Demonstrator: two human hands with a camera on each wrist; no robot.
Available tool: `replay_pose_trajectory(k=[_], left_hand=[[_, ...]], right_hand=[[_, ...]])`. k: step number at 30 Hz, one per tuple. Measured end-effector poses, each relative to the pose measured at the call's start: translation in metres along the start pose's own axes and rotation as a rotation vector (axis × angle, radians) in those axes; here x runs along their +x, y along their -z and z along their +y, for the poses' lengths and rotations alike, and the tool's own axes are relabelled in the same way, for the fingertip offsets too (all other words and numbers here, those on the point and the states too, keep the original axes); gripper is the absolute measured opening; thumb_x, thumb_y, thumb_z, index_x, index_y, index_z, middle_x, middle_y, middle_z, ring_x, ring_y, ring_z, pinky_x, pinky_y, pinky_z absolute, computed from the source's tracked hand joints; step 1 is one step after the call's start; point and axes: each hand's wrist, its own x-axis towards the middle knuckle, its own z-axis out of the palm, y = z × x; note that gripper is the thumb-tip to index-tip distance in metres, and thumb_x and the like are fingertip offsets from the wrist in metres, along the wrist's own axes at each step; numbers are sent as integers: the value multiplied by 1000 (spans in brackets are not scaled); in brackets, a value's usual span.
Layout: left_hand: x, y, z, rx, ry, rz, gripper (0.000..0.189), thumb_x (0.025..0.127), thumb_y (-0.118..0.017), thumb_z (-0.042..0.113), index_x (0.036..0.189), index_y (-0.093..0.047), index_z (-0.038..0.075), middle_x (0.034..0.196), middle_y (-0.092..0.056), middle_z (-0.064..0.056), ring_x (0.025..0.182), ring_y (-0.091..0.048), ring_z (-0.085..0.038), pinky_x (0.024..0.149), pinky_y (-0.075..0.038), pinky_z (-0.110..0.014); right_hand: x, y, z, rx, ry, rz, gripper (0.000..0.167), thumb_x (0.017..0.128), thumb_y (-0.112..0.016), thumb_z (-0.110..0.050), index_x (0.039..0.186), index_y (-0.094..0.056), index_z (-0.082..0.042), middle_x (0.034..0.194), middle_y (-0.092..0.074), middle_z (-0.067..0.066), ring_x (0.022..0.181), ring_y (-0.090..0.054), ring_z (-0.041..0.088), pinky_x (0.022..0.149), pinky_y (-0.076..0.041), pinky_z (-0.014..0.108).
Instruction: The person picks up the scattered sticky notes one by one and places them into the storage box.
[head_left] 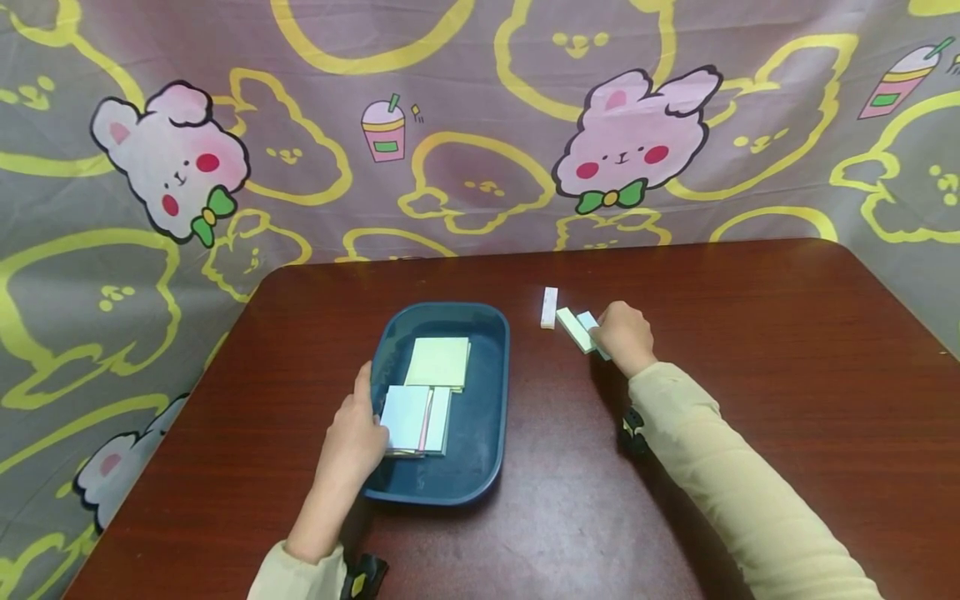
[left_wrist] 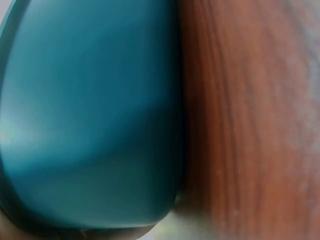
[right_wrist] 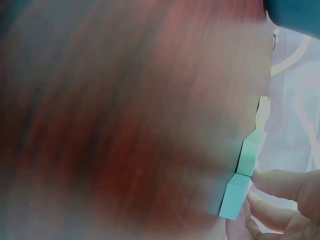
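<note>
My left hand (head_left: 350,435) grips the left rim of a dark blue plastic tray (head_left: 480,450); its outer wall (left_wrist: 90,110) fills much of the left wrist view. Inside the tray lie a pale yellow square sticky-note pad (head_left: 438,362) and, nearer, a light blue pad (head_left: 405,417) beside narrower ones. On the table to the right, my right hand (head_left: 626,337) pinches a narrow light blue sticky-note strip pad (right_wrist: 235,196), partly hidden by the fingers in the head view. Right alongside it lies a pale green strip pad (head_left: 574,330), and a whitish strip pad (head_left: 550,307) lies farther left.
The dark brown wooden table (head_left: 720,300) carries the tray and the pads. Behind it and along its sides hangs a patterned cloth (head_left: 465,108) with cartoon figures. The table's back edge runs along the cloth's foot.
</note>
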Motion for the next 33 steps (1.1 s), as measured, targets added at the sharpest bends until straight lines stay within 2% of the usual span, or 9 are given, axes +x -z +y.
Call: replay_pose_trajectory(k=[6,10,16,21,23,28,33], left_hand=[[1,0,0,3,-1,0,71,88,-49,-4,151,-16,2,127,-49,-35,91,-59,-39,65,-48,-42],[1,-1,-1,2,-4,-2,71,88,-49,-3,151,-15,2,127,-49,-35,91,-59,-40,65,-48,-43],[2,-1,-1,2,-5,0,71,88,-49,-3,151,-15,2,126,-49,-35,90,-59,-40,64,-48,-44],[1,-1,-2,4,-10,4,71,88,-49,-3,151,-16,2,125,-50,-35,88,-59,-39,64,-48,-43],[1,-2,-2,4,-10,5,71,88,-49,-3,151,-16,2,125,-50,-35,89,-59,-40,64,-48,-44],[0,-2,-2,-4,-3,1,71,88,-50,-3,151,-16,2,127,-49,-35,94,-59,-42,68,-49,-47],[1,-2,-2,-4,-4,2,72,88,-50,-3,151,-15,2,126,-49,-35,93,-59,-41,67,-49,-46]], right_hand=[[0,-1,0,-5,-9,3,17,85,-56,-14,79,-65,0,79,-63,12,70,-50,22,54,-39,31],[-1,-1,-1,3,1,13,21,84,-57,-13,91,-69,3,95,-69,20,74,-54,24,55,-41,31],[-1,-2,-1,21,15,21,19,81,-57,-11,86,-69,2,87,-68,15,71,-52,23,54,-38,29],[-2,-3,0,24,21,11,28,83,-58,-12,103,-68,6,104,-68,23,81,-59,28,60,-44,32],[-2,-3,0,30,28,9,30,84,-59,-12,106,-67,7,107,-68,24,82,-59,28,60,-44,32],[-2,-2,1,71,38,10,23,82,-54,-8,94,-69,5,89,-67,16,69,-51,20,55,-38,26],[-2,5,3,99,51,17,30,84,-50,-9,102,-68,8,102,-68,22,72,-52,20,59,-39,25]])
